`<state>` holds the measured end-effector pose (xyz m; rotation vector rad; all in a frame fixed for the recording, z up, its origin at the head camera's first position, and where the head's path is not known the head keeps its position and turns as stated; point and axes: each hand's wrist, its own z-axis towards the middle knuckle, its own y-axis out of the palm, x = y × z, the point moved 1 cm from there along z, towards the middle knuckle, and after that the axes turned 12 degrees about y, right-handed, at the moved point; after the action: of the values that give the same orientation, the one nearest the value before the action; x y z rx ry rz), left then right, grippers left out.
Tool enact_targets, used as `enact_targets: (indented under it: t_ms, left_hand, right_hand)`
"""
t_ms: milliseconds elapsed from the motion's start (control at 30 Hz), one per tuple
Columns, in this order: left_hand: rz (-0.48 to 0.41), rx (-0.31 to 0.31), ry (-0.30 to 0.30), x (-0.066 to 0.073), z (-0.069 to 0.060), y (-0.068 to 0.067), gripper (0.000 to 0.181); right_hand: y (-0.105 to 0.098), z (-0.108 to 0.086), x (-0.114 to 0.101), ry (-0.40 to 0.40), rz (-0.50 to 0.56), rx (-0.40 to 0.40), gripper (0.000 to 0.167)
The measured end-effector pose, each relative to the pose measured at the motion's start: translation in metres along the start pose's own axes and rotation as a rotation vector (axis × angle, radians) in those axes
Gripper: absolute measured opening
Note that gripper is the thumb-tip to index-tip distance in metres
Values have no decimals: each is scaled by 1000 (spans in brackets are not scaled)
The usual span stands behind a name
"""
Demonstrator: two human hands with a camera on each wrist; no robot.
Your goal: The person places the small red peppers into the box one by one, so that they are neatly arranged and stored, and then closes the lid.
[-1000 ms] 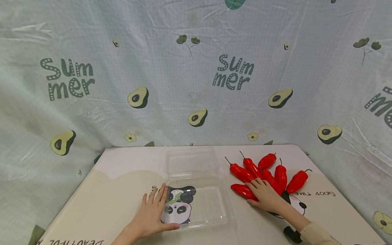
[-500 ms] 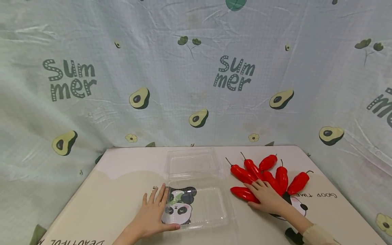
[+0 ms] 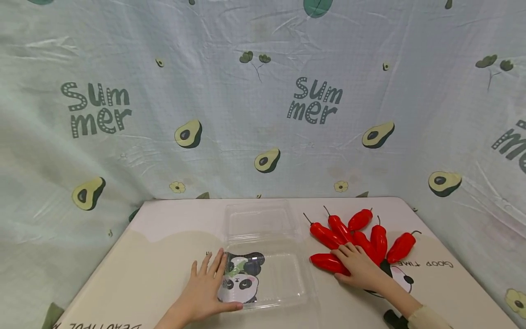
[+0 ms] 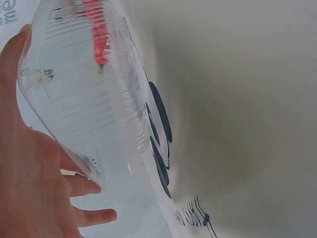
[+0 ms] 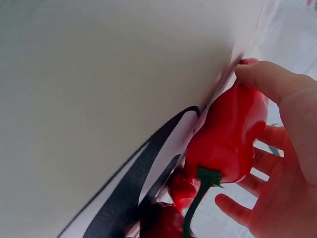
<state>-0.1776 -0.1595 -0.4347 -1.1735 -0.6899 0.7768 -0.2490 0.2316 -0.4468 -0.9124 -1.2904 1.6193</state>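
Red chili pepper [image 5: 230,131] gripped in my right hand [image 3: 358,268].
It lies between thumb [image 5: 277,84] and fingers [image 5: 272,138]; my left hand [image 3: 201,290], spread wide, touches a clear plastic clamshell [image 3: 283,272].

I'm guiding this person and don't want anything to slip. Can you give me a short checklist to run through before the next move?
1. Container open: ok, its lid lies folded back on the far side.
2. Left hand at the container: ok, spread fingers and thumb at its near left corner.
3. Right hand holding a pepper: ok, thumb and fingers on either side of the held pepper.
4. Held pepper over the container: not ok, it is off to the right.
5. Held pepper lifted off the table: cannot tell.
6. Held pepper apart from the other peppers: cannot tell, the hand hides part.
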Motion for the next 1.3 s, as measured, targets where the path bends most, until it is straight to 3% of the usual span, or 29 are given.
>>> enact_targets:
  t_ms: [300, 667, 1067, 1300]
  left_hand:
    - [-35, -45, -28, 0, 1, -3, 114]
    - [-44, -45, -24, 0, -1, -4, 114]
    - [-2, -24, -4, 1, -1, -3, 114]
    - [-37, -43, -6, 0, 0, -3, 115]
  right_hand:
    - [-5, -2, -1, 14, 12, 13, 53]
    - [-1, -3, 0, 47, 40, 0, 56]
    - [-2, 0, -2, -20, 11, 162, 47]
    - [-5, 3, -2, -14, -2, 220, 50]
